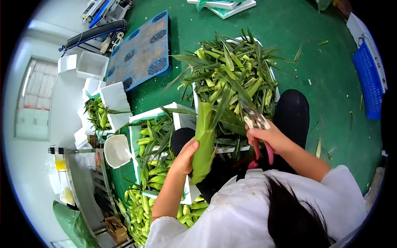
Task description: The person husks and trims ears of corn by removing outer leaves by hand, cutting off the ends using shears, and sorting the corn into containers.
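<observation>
Two bare hands were occupied, both belonging to one person in a white short-sleeved shirt [244,202] and dark trousers [292,115]. Left hand [184,160]: its fingers grasped the lower part of one long, pale-green ear of corn in its husk [203,142], which stood nearly upright just above the left knee. Right hand [271,137]: its fingers were clenched around metal shears with pinkish-red handles [257,120], the blades pointing away from the body, beside the ear; whether the blades were parted could not be told.

Before the knees: one white foam box [273,78], heaped above its rim with dark-green leaves and husk strips [231,68]. By the left knee: a second white foam box [185,121], containing green-husked ears and long leaves. Below it, by the left arm: a loose pile of green ears [138,215].

Further off, left side: one shallow off-white plastic tub [117,151]; beyond it, assorted white foam boxes, one of which held leafy ears [99,110]. Farther out: one blue, brown-stained pallet [142,49], flat on the green floor [322,70]. Right side: one blue lattice-walled plastic basket [368,82]. Far end: white foam panels [236,10] with green film.
</observation>
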The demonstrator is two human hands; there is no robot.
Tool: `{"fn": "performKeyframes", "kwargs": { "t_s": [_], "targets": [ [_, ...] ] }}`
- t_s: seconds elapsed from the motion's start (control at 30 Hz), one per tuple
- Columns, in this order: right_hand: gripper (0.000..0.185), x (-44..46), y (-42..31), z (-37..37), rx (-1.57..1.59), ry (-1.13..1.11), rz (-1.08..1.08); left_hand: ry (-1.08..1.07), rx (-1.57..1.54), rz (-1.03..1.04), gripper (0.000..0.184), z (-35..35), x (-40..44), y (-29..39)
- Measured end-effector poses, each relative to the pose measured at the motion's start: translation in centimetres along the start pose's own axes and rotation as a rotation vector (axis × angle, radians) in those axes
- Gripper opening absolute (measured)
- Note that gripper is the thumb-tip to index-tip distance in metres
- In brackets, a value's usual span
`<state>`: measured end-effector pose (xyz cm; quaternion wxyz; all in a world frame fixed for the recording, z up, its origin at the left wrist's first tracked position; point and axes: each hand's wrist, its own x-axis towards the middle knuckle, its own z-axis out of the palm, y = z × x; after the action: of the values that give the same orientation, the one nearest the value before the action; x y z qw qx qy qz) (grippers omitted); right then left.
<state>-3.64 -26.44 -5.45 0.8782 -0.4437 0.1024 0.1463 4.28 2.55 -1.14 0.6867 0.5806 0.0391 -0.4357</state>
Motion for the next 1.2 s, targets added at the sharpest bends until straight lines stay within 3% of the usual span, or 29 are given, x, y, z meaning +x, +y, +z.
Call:
{"fn": "performKeyframes", "kwargs": {
  "t_s": [0.1,0.13,0.23,0.33,0.47,0.7,0.83,0.93,0.97,1.03,1.13,1.2],
  "targets": [
    [0.045,-3.3,-0.8,1.7,0.061,-0.099,0.015,0.161,0.083,0.231,0.076,0.3,1.2,-0.4],
    [0.052,-3.7,-0.6,2.0,0.042,-0.147,0.041,0.105,-0.017,0.204,0.074,0.1,1.5,-0.1],
    [0.057,-4.5,-0.6,2.2,0.000,-0.181,0.208,0.228,-0.244,0.350,0.068,1.1,4.3,0.8],
    [0.056,-4.5,0.4,1.5,0.029,-0.228,0.286,0.358,-0.312,0.663,0.053,4.3,6.9,3.1],
    [0.054,-3.9,1.0,2.4,0.090,-0.131,0.377,0.509,-0.393,0.859,0.052,6.0,8.8,2.5],
    [0.058,2.0,5.3,3.9,-0.178,0.160,0.012,0.641,-0.413,0.882,0.053,6.9,9.6,-1.3],
    [0.068,1.1,6.5,3.8,-0.127,0.081,0.202,0.673,-0.754,0.763,0.057,4.2,8.9,-0.5],
    [0.073,2.6,6.4,3.3,-0.397,0.213,0.028,0.664,-0.732,0.647,0.064,5.0,8.9,-1.6],
    [0.076,4.0,6.9,2.8,-0.590,0.332,-0.140,0.658,-0.739,0.586,0.065,5.6,8.8,-2.3],
    [0.073,5.7,6.2,2.6,-0.802,0.462,-0.439,0.570,-0.784,0.559,0.067,6.2,8.7,-2.9],
    [0.059,6.2,4.6,2.5,-0.814,0.364,-0.499,0.539,-0.772,0.574,0.073,6.0,8.5,-2.0],
    [0.054,6.1,4.6,2.1,-0.833,0.309,-0.384,0.563,-0.750,0.575,0.072,5.3,8.6,-2.0]
  ]
}}
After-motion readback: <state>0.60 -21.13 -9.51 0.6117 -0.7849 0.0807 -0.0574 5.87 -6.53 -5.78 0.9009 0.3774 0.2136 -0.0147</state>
